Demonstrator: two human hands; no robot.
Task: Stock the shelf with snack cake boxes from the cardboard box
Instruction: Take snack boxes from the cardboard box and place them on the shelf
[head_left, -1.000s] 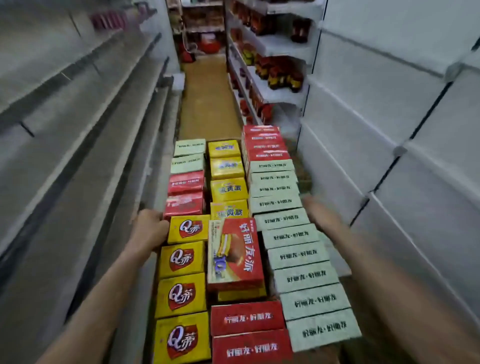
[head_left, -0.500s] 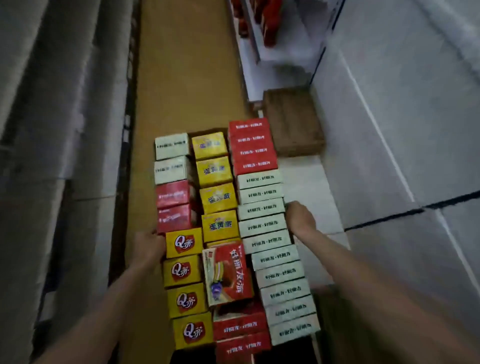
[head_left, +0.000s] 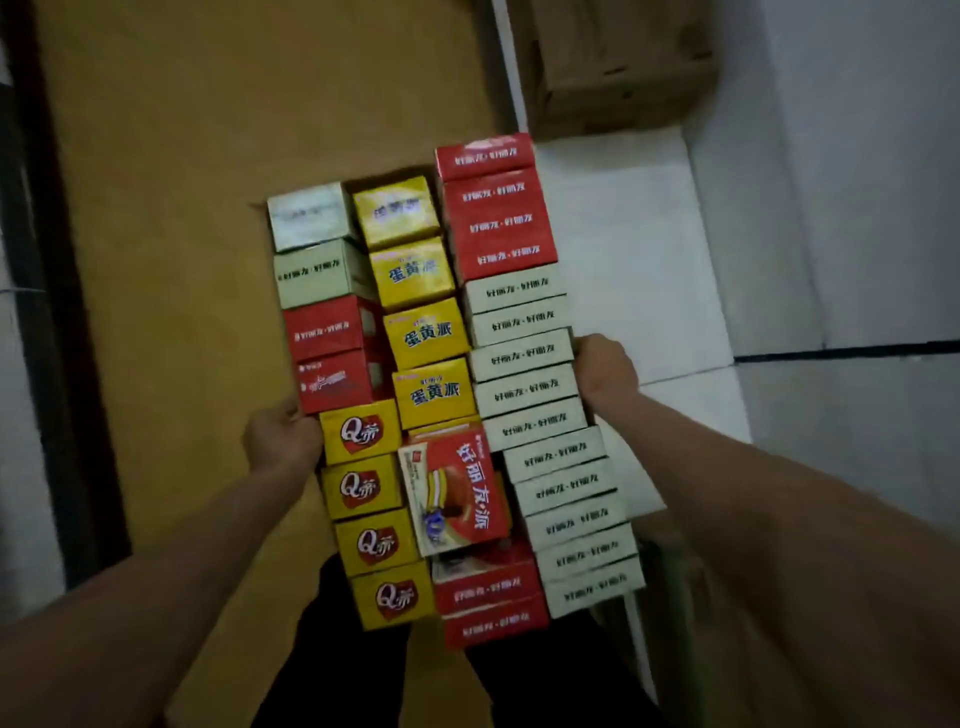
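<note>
Snack cake boxes (head_left: 519, 358), packed in three rows, fill a load that I see from above, carried low over the yellow floor (head_left: 208, 156).

Left row, far to near: two pale green boxes (head_left: 311, 275), two red boxes (head_left: 332, 332), four yellow Q boxes (head_left: 363, 486).

Middle row: four yellow boxes (head_left: 426, 332) with blue lettering; near them, one red box (head_left: 457, 493) lying flat, face up and tilted, on top of the others; two more red ends (head_left: 488, 592) nearest me.

Right row: four red ends (head_left: 498, 208) at the far end, then a long run of pale green ends reaching to the near edge.

Cardboard box (head_left: 384, 174) under the stock: only a thin brown strip of it shows at the far end, between the left and right rows.

Left hand (head_left: 283, 441): fingers curled against the left side of the load, touching the farthest Q box. What exactly they hold is hidden.

Right hand (head_left: 605, 366): curled against the right side, against the pale green ends. Its fingertips are out of sight.

Second carton (head_left: 613, 67), brown, closed, on the floor at far right, beside a white shelf base (head_left: 623, 260). The load's right edge overhangs that base.

Dark trousers (head_left: 332, 649) show below the near end of the load.
</note>
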